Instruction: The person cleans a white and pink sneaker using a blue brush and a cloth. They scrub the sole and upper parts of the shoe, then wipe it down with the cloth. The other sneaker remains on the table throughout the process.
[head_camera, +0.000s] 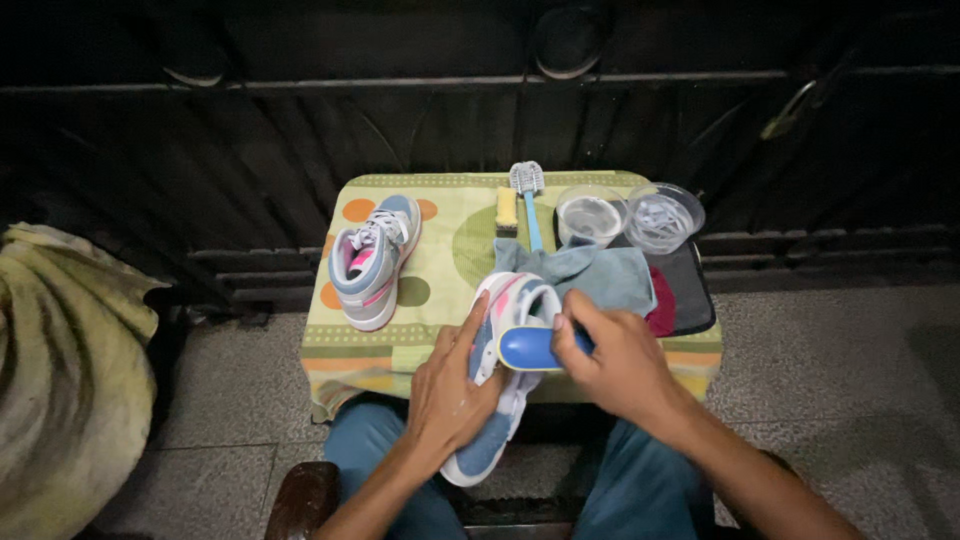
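My left hand (448, 388) grips a small sneaker (495, 440), white, light blue and pink, held over my lap at the near edge of the table. My right hand (618, 362) is closed around a blue-handled brush (528, 348) that rests on the sneaker's upper. The matching second sneaker (372, 262) stands by itself on the left part of the table, laces tied.
A small table wears a green and orange patterned cloth (440, 250). On it lie a blue-grey rag (600, 272), a dark mat (690, 290), a long blue brush (527, 195), a yellow brush (507, 212) and two clear bowls (590, 215) (664, 215). A dark gate stands behind. A sack (70, 380) sits left.
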